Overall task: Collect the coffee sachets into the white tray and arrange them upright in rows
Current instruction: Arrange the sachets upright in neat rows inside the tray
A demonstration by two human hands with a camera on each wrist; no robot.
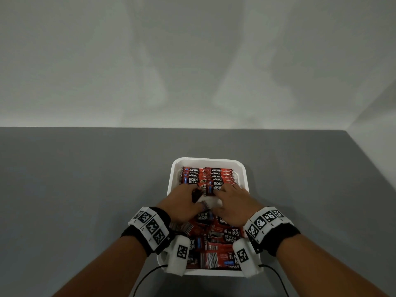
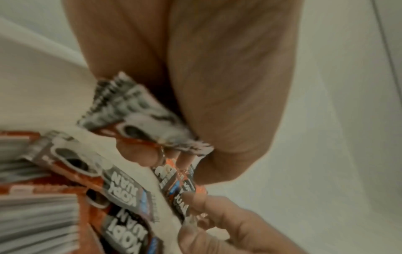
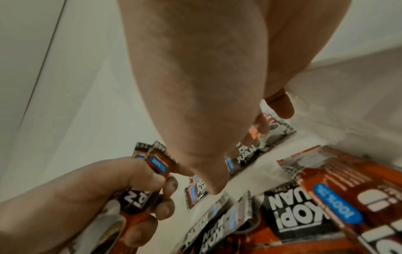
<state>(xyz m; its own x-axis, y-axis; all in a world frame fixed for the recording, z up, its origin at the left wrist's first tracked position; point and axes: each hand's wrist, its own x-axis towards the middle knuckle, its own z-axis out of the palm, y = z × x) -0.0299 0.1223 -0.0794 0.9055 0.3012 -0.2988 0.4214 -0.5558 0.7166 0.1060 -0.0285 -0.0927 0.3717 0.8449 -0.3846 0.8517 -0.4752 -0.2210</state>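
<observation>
The white tray (image 1: 209, 160) stands on the grey table in front of me. Its far half holds two rows of upright red coffee sachets (image 1: 207, 176). Loose sachets (image 1: 218, 239) lie flat in a heap in its near half. Both hands meet over the tray's middle. My left hand (image 1: 196, 197) grips a sachet (image 1: 196, 195), seen close in the wrist views (image 2: 135, 116) (image 3: 145, 194). My right hand (image 1: 216, 192) pinches a sachet (image 3: 263, 142) at the front of the right row, standing tilted. The hands hide the tray floor between the rows and the heap.
The grey table (image 1: 85, 179) runs wide to the left and right of the tray. A pale wall (image 1: 192, 61) closes the back, and a side wall (image 1: 377, 129) meets the table at the right. Black cables (image 1: 147, 275) hang from my wrists by the tray's near rim.
</observation>
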